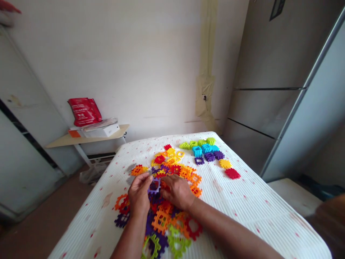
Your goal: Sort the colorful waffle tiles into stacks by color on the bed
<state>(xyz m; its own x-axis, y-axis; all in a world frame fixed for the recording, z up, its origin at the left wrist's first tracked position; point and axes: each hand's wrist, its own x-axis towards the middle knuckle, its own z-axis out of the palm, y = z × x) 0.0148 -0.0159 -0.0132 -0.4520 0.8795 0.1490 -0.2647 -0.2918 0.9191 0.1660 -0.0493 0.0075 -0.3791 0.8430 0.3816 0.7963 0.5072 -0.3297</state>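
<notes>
Head camera shows the left hand (139,192) and right hand (176,191) gripping a purple waffle block (154,186) between them, over a mixed heap of plastic blocks (161,223) on a white quilted mattress (242,212). A lime, cyan and purple group (202,149) sits sorted beyond; most blocks remain heaped.

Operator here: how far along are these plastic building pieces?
Done-looking: green pieces, blue pieces and purple pieces sit in colour groups at the far side, near a yellow piece and a red piece. In hand: a purple square piece, at the left hand, right hand beside it. Left: the mixed-colour heap.
</notes>
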